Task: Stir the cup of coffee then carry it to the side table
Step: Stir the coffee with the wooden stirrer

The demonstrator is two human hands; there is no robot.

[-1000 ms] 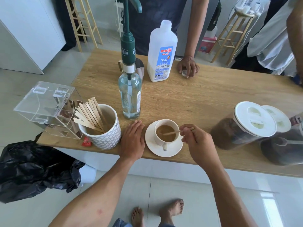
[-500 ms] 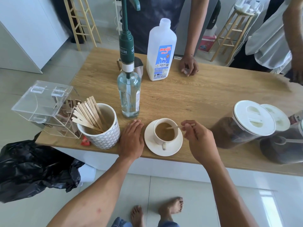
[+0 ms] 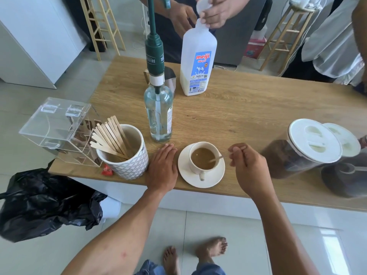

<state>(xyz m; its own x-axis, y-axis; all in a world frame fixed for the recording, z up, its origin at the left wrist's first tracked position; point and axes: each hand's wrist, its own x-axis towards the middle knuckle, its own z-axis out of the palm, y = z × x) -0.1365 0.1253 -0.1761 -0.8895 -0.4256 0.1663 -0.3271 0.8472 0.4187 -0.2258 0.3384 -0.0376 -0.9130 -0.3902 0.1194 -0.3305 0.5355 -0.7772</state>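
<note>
Stirring at the tabletop's point(image 3: 238, 108) front edge.
Right hand point(image 3: 248, 165) pinches stirrer point(image 3: 215, 159); left hand point(image 3: 162, 167) lies flat. Full, fragile cup point(image 3: 195, 169): probably lift by saucer point(image 3: 210, 181).

A light wooden tabletop point(image 3: 248, 116) stands on a pale, glossy tiled floor point(image 3: 39, 255). Beyond its far left corner are a white cabinet point(image 3: 29, 46) and a wooden ladder frame point(image 3: 99, 26), and beyond its far right edge a wooden stool point(image 3: 288, 36). A bright patch of light point(image 3: 333, 253) gleams on the floor below the near right edge.
</note>
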